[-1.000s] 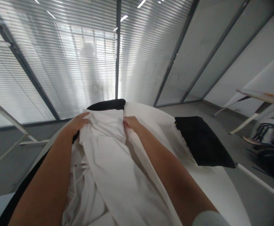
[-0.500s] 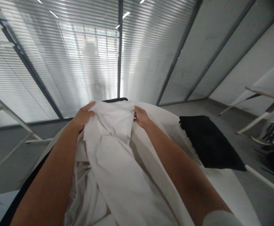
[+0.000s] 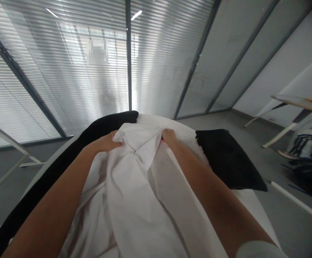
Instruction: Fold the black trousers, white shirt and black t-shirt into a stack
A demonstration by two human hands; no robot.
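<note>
A white cloth garment (image 3: 134, 179) with long creased folds runs from the near edge toward the far end of the white surface; its exact kind is unclear. My left hand (image 3: 107, 142) grips its far left edge between thumb and fingers. At the far right corner, my right hand (image 3: 170, 137) is closed on the same cloth. Between the two hands the fabric is stretched, with a crease twisting across it. Some fingertips are hidden by the cloth.
Black fabric (image 3: 91, 132) lies along the left edge of the white-covered table (image 3: 183, 126). A black folded cloth (image 3: 225, 157) rests on the right side. Beyond are glass panels with blinds (image 3: 156, 71), a white metal frame (image 3: 13, 143) and a stool-like seat (image 3: 301, 103).
Both hands have moved slightly right and lower with the garment. The cloth between them is more creased and twisted. More of the black fabric on the left shows.
</note>
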